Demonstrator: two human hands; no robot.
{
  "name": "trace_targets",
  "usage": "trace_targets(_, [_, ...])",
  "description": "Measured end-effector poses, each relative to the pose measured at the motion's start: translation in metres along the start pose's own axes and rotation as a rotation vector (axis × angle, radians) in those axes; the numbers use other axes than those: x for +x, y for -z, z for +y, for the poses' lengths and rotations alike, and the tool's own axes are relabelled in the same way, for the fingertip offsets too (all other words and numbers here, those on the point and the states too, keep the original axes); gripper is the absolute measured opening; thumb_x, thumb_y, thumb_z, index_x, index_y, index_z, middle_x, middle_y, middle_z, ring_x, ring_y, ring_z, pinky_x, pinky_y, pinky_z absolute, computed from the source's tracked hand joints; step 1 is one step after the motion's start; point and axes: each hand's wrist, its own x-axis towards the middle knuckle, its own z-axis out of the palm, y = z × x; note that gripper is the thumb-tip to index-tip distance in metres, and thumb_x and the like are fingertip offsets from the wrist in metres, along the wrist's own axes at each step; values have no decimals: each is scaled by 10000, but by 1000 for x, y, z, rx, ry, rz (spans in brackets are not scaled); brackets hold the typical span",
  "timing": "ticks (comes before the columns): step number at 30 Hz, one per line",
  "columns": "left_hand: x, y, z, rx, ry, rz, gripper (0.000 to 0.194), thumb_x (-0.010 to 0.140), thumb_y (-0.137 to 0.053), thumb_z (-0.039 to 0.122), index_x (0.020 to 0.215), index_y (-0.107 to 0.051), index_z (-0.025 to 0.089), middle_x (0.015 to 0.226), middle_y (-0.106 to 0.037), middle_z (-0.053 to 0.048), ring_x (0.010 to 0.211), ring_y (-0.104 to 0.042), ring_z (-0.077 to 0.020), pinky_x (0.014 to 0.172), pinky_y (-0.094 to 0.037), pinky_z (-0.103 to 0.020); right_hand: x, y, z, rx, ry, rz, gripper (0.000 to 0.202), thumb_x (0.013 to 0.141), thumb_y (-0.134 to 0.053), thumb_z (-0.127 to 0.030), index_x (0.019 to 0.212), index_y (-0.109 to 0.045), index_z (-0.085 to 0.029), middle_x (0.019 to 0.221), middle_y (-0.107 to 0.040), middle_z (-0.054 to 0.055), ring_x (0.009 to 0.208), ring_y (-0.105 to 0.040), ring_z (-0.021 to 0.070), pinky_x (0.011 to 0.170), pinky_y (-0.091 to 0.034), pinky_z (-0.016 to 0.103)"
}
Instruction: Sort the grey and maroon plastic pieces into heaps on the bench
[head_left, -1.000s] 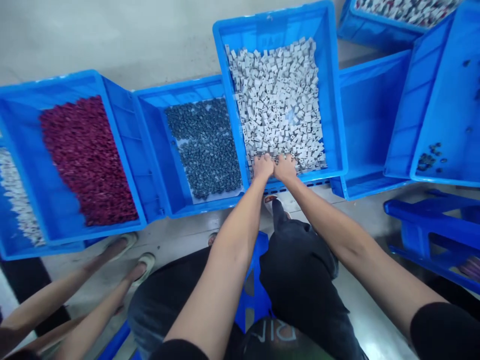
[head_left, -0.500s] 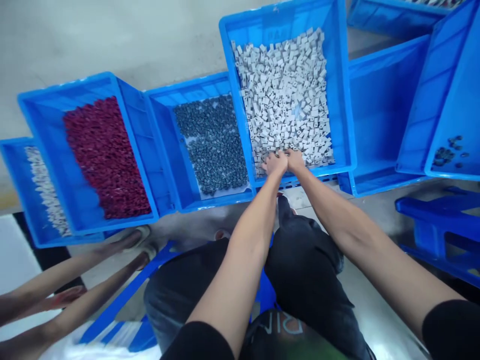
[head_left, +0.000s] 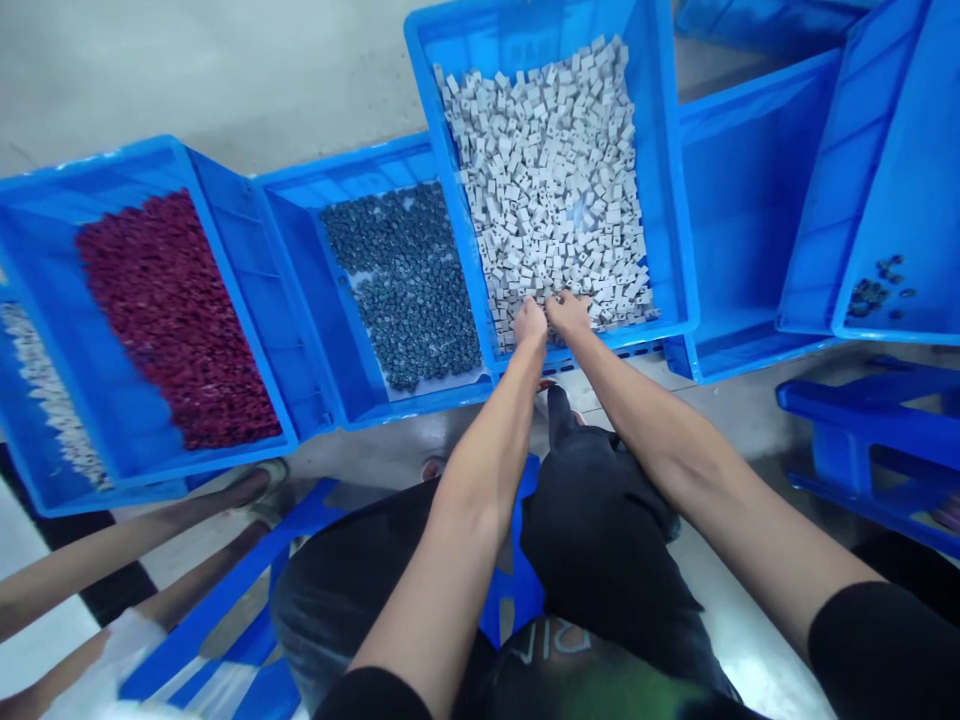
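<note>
Many small white blocks (head_left: 555,180) fill the bottom of a tall blue crate (head_left: 684,200). At the near end of this crate my left hand (head_left: 531,322) rests among the blocks, its fingers curled together; what they hold is too small to make out. Just to its right, my right hand (head_left: 570,312) touches the blocks with its fingers apart and nothing visible in them. A small gap lies between the two hands.
Dark round pieces (head_left: 420,290) and red pieces (head_left: 180,320) lie in blue crates to the left. Right of the white blocks stands another blue crate (head_left: 757,200). A blue stool (head_left: 847,430) is at the right. Another person's legs show at the lower left.
My hands have come slightly apart from touching each other. The fingers of my right hand have spread. The whole view has shifted, so the crates appear further left.
</note>
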Motion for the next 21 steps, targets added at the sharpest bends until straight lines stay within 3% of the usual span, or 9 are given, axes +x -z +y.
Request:
trace_targets(5, [-3,-15,1,-136,112,3,403,1104,-770,436,1419,-723,190,1428,-738,-133,1214,-760,-284,1030,-675,-500,10,-6,-1,142,24,5,243,1009,-612,-410,1093,-776,-252,1254,-757,123,1215,-702,350,1206,-527,566])
trace_targets(10, [-9,-28,9,-200,136,37,232,1165,-576,354,1168,-781,245,1190,-821,-71,1173,-799,-268,1034,-649,-411,11,-2,0,271,58,43,212,984,-599,-425,912,-720,-266,1032,-793,70,1130,-705,319,1145,-553,489])
trace_targets(16, [-20,-18,31,-167,10,48,157,1102,-603,315,1022,-732,274,1155,-830,-69,1261,-767,-301,1098,-593,-406,-9,2,-6,466,76,121,324,1011,-451,-423,1010,-716,-237,1075,-790,57,1111,-711,261,1070,-576,388])
trace_targets(21, [-36,-2,63,-195,-155,-14,190,1118,-655,384,959,-672,283,1126,-825,-21,1337,-706,-260,1209,-533,-403,-23,12,-28,576,129,212,368,1050,-399,-430,1053,-703,-223,1112,-788,68,1159,-725,241,1051,-593,357])
